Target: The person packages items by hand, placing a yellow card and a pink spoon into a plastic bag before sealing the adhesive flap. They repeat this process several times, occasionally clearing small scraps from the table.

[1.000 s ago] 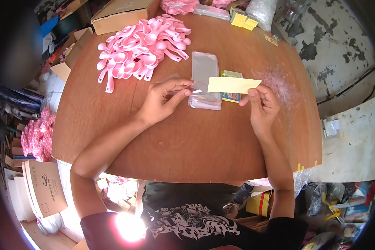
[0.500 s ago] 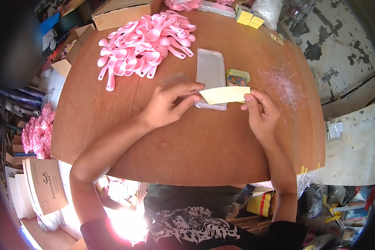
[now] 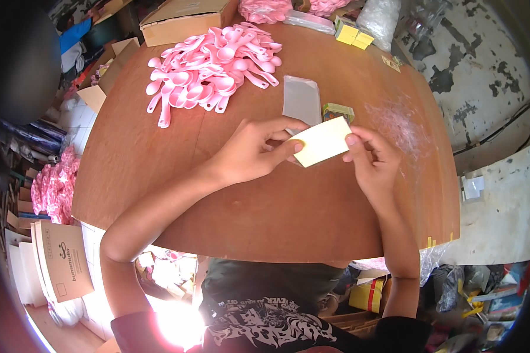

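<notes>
Just in front of the bag stack (image 3: 302,97), a card (image 3: 323,142) is held tilted, left hand (image 3: 250,154) fingers clamped on one end, right hand (image 3: 374,162) fingers on the other. Pink spoons (image 3: 209,67) are piled left of the stack.

Head view, one only: camera worn on the head, facing forward and down; close over the table (image 3: 265,223), left hand (image 3: 250,154) and right hand (image 3: 374,162) mid-frame; wide, curved edges.
</notes>
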Motion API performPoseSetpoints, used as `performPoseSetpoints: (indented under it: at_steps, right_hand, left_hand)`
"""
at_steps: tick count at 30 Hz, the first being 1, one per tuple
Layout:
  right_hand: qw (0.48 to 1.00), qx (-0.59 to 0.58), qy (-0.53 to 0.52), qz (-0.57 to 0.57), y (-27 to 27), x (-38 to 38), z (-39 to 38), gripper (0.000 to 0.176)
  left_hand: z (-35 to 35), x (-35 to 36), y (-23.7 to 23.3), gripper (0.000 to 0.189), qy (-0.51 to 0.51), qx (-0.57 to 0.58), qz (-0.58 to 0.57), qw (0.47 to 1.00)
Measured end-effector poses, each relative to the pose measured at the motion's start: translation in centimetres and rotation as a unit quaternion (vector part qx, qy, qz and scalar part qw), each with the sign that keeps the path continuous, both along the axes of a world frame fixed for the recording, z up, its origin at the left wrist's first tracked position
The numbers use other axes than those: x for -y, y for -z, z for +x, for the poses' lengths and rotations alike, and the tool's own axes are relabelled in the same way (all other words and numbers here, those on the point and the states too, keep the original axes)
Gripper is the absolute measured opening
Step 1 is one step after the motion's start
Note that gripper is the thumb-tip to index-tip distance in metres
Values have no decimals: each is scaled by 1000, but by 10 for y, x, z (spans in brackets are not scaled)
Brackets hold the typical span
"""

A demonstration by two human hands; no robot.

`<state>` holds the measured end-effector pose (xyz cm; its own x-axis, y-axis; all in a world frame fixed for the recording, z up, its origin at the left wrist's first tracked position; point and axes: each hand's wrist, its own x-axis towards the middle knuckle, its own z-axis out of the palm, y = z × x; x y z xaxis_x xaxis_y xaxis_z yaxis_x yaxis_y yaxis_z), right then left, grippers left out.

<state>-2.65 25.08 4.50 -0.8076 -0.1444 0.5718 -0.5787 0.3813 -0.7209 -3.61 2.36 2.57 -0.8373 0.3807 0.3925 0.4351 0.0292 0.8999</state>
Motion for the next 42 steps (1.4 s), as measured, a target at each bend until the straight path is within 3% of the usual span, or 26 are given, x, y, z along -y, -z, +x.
performPoseSetpoints:
  at_steps: [2,8,16,21,42]
  right_hand:
    - [995,36,-15,-88,-11,-3,2,15]
    - [992,52,-25,-112,-26,-7,14,16]
    - [991,61,-86,-84,-20,-9,12,16]
    - [962,207,-136,-114,-21,-20,8,18]
    - [927,322,-174,-88,-19,-35,-7,24]
  left_hand:
    - [4,-3,-14,27,62,106,27,992]
    - [2,-7,-41,34,106,143,-10,984]
    - [-5,-28,-50,30,80,108,-68,989]
    - [-11,-36,-45,29,65,95,-68,991]
    - [-27,-59,-26,27,17,35,-118,992]
